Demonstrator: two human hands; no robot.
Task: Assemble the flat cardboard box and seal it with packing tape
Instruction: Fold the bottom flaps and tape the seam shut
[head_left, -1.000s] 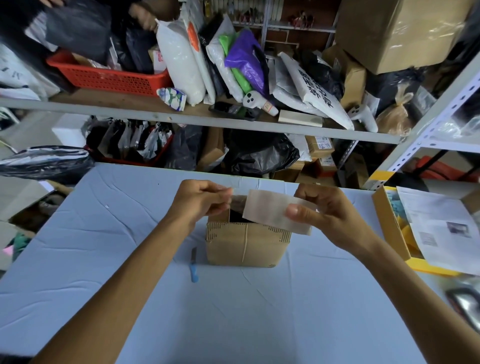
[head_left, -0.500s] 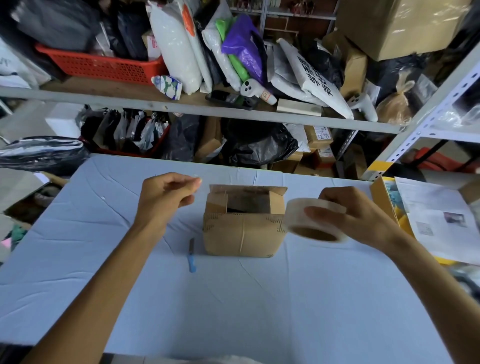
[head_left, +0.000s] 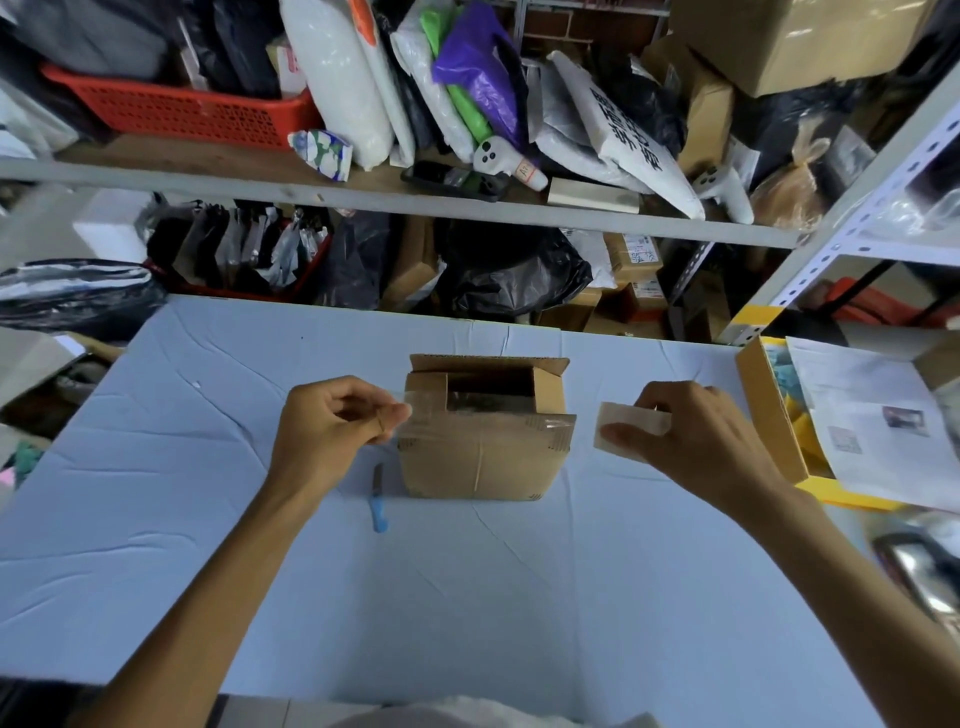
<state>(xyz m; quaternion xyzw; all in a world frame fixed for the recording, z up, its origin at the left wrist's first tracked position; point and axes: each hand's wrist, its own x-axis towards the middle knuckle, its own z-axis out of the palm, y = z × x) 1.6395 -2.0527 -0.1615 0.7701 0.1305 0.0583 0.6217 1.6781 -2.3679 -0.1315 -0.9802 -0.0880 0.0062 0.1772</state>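
Observation:
A small brown cardboard box (head_left: 480, 457) stands upright on the light blue table (head_left: 363, 597), its top flaps partly open so the dark inside shows. My left hand (head_left: 332, 423) pinches the free end of a clear strip of packing tape (head_left: 467, 418) at the box's left top edge. The strip stretches across the box's near top edge to the right. My right hand (head_left: 691, 436) grips the tape roll (head_left: 623, 428) just right of the box.
A blue-handled knife (head_left: 378, 501) lies on the table by the box's left corner. A yellow-edged carton (head_left: 769, 431) with papers sits at the right edge. Metal shelving (head_left: 415, 200) crammed with bags, a red basket and boxes runs behind the table.
My hands have drawn apart: the left went left holding the tape end, the right carried the roll to the right. A longer strip now spans the box's near top edge.

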